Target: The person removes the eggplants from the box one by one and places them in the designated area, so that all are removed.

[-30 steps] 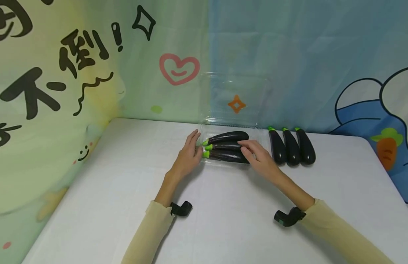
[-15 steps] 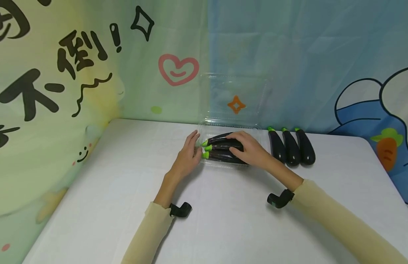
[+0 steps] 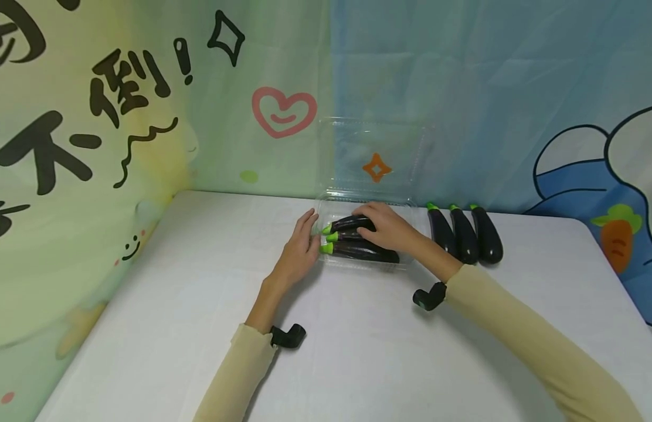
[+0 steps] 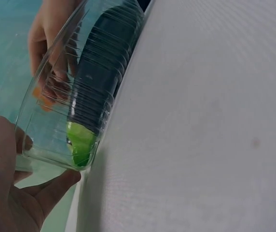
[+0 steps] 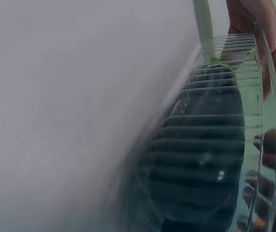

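A clear plastic clamshell box (image 3: pixel 405 265) lies near the back of the table with its lid (image 3: pixel 352 146) raised. Inside are three dark eggplants with green stem ends pointing left. My right hand (image 3: pixel 389 228) reaches over them and grips the rear eggplant (image 3: pixel 347 224), fingers behind it and thumb in front. The middle eggplant (image 3: pixel 347 235) is partly covered by that thumb, while the front eggplant (image 3: pixel 360 251) shows along its length. My left hand (image 3: pixel 299 249) rests against the box's left end with fingers extended. The left wrist view shows its fingertips (image 4: pixel 73 177) at the box's corner.
Right of the box, three more eggplants (image 3: pixel 465 234) lie side by side on the white table (image 3: pixel 347 351), stems toward the back. A printed curtain (image 3: pixel 489 88) hangs behind the table and along its left side.
My right hand has moved left and back, from the eggplants' right ends onto the rear one, and the front eggplant is uncovered. My left hand has stayed at the box's end.
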The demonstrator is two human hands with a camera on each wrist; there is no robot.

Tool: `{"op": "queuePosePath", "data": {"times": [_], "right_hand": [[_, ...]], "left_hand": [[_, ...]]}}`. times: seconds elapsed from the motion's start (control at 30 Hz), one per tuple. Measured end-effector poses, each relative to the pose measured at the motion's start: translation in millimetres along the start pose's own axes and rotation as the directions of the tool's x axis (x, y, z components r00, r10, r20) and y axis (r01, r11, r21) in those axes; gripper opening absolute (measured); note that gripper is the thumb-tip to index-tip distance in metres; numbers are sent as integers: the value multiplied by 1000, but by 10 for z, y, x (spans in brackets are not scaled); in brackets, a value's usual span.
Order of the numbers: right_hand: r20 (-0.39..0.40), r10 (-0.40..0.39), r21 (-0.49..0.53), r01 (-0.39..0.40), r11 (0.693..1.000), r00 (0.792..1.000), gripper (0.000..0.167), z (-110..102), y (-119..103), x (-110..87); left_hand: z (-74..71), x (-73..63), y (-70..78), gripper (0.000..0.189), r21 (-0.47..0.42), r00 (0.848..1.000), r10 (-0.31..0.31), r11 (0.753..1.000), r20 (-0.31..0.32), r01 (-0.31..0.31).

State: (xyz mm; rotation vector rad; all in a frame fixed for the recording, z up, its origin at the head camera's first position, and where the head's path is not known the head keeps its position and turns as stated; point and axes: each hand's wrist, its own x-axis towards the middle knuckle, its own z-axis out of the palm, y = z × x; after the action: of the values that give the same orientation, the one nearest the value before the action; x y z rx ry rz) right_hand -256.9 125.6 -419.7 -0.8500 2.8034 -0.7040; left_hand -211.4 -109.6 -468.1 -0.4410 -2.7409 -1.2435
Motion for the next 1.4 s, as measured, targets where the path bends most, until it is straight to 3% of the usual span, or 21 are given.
{"op": "queuePosePath", "data": {"times": [0.53,0.8,1.07,1.4], "right_hand": [[36,-18,-59,20,998,999,42,5,-38,210],[94,3,-39,1,999,996,38,20,85,293],[95,27,-25,-24,999,995,40,34,155,350],[86,-8,-68,14,998,996,39,44,180,348]], "left_hand": [[-7,-11,8,50,-9,1000,0,1000,-29,0],[-6,-13,7,49,-4,1000,-2,1000,-18,2],[-38,2,1,49,15,999,19,1000,-31,-19],[17,11,-1,49,7,1000,-12,1000,-21,12]]}}
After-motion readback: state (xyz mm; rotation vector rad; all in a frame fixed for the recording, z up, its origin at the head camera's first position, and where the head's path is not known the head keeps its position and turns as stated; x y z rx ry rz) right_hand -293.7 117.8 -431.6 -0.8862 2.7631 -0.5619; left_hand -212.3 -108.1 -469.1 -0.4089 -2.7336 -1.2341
